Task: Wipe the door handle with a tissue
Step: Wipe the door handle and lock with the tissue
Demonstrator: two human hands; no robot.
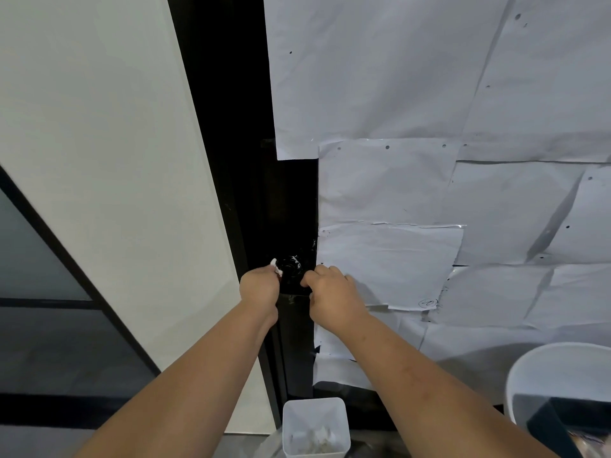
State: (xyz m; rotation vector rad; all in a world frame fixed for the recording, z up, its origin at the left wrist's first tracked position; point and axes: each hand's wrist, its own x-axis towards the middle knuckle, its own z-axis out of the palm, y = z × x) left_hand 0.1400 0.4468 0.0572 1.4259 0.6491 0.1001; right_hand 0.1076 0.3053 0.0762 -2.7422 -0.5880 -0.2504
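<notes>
Clearly, the tissue is a small white wad, and we see only a corner of it above our left hand, whose fingers are curled around it. It sits against the left side of the door handle, a black, glossy, round knob on the dark strip of the door, close to the door's left edge. We judge the tissue to be very light and soft; it will tear or shred if we rub hard on an edge, so we should keep it bunched thick under the fingertips and not hold it by one thin corner. The handle looks hard, smooth and probably slippery, fixed to the door, so it will not move away, but it may turn under pressure.

Our right hand is at the right side of the handle, fingers curled, and it seems to hold the handle's edge; the exact contact is hidden in the dark. Right of the strip, white paper sheets cover the door. Below, near the bottom edge of the door, stands a small white bin with crumpled scraps inside, and a white bucket is at the right.
</notes>
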